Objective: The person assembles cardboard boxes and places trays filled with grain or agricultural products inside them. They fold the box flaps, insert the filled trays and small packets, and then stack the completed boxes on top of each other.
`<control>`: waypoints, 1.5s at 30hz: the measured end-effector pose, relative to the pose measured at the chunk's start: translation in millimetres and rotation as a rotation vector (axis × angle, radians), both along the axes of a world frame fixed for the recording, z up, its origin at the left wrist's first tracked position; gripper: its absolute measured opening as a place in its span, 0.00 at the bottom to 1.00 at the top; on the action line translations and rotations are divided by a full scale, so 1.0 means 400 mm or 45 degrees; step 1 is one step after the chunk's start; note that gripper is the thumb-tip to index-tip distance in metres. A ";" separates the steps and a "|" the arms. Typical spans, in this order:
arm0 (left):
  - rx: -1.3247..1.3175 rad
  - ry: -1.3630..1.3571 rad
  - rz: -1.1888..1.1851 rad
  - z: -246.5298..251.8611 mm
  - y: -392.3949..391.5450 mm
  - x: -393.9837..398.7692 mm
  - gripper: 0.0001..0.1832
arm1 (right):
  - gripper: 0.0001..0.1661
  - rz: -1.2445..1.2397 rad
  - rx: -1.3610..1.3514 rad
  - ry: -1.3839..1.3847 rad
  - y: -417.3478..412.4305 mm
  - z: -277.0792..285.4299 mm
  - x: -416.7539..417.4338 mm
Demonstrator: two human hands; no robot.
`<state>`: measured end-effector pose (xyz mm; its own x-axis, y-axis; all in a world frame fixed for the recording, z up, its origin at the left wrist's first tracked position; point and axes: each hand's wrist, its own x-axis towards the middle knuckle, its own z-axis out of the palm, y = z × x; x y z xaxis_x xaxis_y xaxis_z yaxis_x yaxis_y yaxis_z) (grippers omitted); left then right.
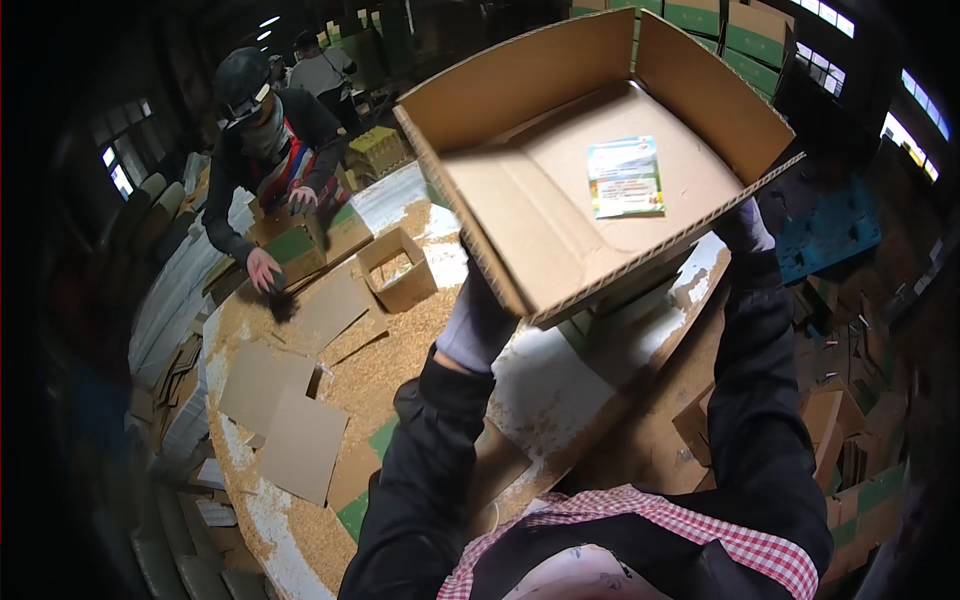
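Both of my hands hold up a shallow, open-topped cardboard box [517, 187] above the table. My left hand [480, 322], in a greyish glove, grips its near left corner. My right hand [745, 229], also gloved, is at its right side, with the fingers mostly hidden behind the cardboard. A printed leaflet [626, 177] with writing lies flat on the box floor, toward the right. Below and left of the box, brown grain-like bits [405, 337] are spread over the white tabletop [547, 375].
Flat cardboard sheets [304, 442] lie on the table at left, near a small open carton [397, 270]. Across the table a co-worker [277, 150] handles a green and brown box [292, 251]. Green and brown boxes [754, 49] are stacked behind. Cardboard cartons [825, 420] stand at the lower right.
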<state>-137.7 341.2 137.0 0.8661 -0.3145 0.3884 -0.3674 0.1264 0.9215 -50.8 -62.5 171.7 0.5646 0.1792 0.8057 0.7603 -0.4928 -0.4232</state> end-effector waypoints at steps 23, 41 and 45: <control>1.804 1.008 1.848 -0.657 0.426 -0.659 0.46 | 0.23 -0.039 0.807 1.320 0.731 -0.611 -0.438; 0.015 0.109 1.117 -0.279 0.688 -0.652 0.28 | 0.44 1.279 -0.995 0.647 1.290 -0.214 -0.552; 1.007 -0.866 0.710 -0.250 0.458 -0.537 0.32 | 0.44 1.124 -0.397 1.403 1.366 -0.186 -0.402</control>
